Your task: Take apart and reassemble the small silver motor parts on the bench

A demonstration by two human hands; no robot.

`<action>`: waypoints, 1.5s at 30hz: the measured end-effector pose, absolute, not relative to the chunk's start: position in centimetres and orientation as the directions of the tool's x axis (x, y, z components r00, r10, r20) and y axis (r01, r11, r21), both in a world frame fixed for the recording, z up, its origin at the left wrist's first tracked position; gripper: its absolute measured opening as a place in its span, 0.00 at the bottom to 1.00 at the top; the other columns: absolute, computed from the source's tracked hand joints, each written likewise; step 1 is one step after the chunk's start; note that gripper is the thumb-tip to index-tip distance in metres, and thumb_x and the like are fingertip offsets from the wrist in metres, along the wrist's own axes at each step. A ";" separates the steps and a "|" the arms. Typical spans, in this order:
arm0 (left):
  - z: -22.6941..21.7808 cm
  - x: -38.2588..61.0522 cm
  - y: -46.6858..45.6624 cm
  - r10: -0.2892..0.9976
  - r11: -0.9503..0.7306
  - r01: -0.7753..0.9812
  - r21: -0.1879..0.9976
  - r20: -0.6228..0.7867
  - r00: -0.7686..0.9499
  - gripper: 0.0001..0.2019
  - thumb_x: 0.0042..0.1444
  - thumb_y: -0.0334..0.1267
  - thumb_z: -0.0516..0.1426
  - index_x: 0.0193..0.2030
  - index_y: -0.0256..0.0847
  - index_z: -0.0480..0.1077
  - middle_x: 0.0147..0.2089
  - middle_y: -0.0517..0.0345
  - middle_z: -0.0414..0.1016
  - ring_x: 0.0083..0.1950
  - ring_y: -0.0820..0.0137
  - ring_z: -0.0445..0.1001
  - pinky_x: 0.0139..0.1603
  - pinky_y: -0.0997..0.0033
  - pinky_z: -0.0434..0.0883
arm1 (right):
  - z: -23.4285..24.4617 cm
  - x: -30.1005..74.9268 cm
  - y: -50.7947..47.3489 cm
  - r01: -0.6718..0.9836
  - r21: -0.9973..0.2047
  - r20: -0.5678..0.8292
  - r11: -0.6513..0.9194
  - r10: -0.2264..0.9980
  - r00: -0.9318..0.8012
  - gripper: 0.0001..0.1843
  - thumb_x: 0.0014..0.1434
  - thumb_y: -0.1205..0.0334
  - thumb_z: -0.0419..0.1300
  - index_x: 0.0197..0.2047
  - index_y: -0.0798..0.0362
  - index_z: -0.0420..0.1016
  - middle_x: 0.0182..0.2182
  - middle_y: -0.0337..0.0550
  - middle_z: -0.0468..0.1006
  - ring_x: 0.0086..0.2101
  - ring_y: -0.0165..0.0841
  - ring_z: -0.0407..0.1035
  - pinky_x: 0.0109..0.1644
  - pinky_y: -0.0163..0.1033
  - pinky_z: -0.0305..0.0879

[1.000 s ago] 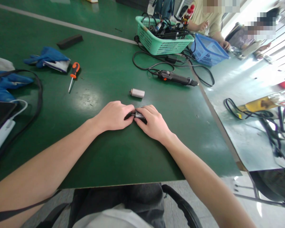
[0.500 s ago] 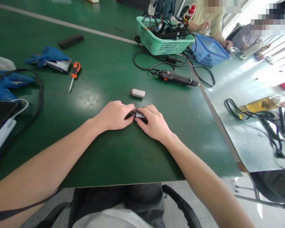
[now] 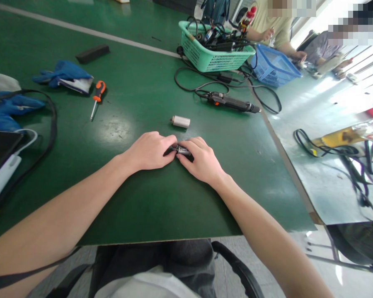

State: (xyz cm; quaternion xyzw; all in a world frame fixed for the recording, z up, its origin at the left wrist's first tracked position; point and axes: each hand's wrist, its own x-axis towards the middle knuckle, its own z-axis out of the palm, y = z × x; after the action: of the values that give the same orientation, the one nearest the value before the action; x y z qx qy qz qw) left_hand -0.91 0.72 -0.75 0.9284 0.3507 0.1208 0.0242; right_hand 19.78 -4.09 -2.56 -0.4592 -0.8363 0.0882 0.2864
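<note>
A small dark cylindrical part [image 3: 183, 151] lies between my hands near the middle of the green table [image 3: 161, 203]. My left hand [image 3: 154, 151] is closed around its left end, thumb and forefinger pinching it. On the right end, my right hand [image 3: 202, 159] grips with thumb and fingers. Much of the part is hidden by my fingers, and its exact kind does not show. Just beyond my hands, a silver metal cylinder [image 3: 180, 121] with a narrow tip lies on its side.
A black electric screwdriver [image 3: 233, 102] with a cable lies beyond on the right. Behind it stand a green basket [image 3: 226, 61] of tools and a blue basket [image 3: 275, 68]. At left are an orange-handled screwdriver [image 3: 98, 95], blue gloves [image 3: 66, 74] and a dark block [image 3: 92, 54]. Two people sit at back right.
</note>
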 end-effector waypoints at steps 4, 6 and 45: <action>-0.8 -0.9 0.8 0.653 -0.756 0.642 0.128 0.215 0.726 0.10 0.63 0.42 0.53 0.41 0.41 0.72 0.31 0.55 0.77 0.32 0.63 0.74 0.32 0.65 0.61 | -2.6 19.8 -4.1 0.714 -0.406 0.409 0.571 0.812 -0.416 0.12 0.67 0.59 0.58 0.52 0.51 0.75 0.43 0.49 0.77 0.45 0.43 0.68 0.53 0.50 0.69; -0.9 -0.9 0.8 0.652 -0.758 0.639 0.133 0.210 0.729 0.10 0.63 0.42 0.53 0.41 0.41 0.73 0.31 0.56 0.77 0.32 0.63 0.74 0.32 0.65 0.61 | -2.6 19.8 -4.1 0.711 -0.406 0.413 0.574 0.809 -0.418 0.12 0.67 0.60 0.58 0.52 0.51 0.75 0.42 0.49 0.77 0.45 0.43 0.68 0.52 0.50 0.70; -0.9 -1.0 0.8 0.648 -0.760 0.636 0.130 0.217 0.730 0.10 0.62 0.41 0.52 0.40 0.42 0.72 0.32 0.56 0.78 0.32 0.62 0.74 0.33 0.64 0.62 | -2.6 19.8 -4.2 0.730 -0.398 0.415 0.555 0.819 -0.397 0.10 0.66 0.61 0.59 0.50 0.51 0.74 0.42 0.49 0.77 0.45 0.43 0.68 0.52 0.49 0.69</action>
State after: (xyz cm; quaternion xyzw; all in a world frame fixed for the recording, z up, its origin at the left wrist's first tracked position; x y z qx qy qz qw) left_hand -0.99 0.79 -0.95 0.9298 0.3454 0.1254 0.0233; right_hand 19.81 -4.19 -2.63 -0.4654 -0.8322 0.0762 0.2917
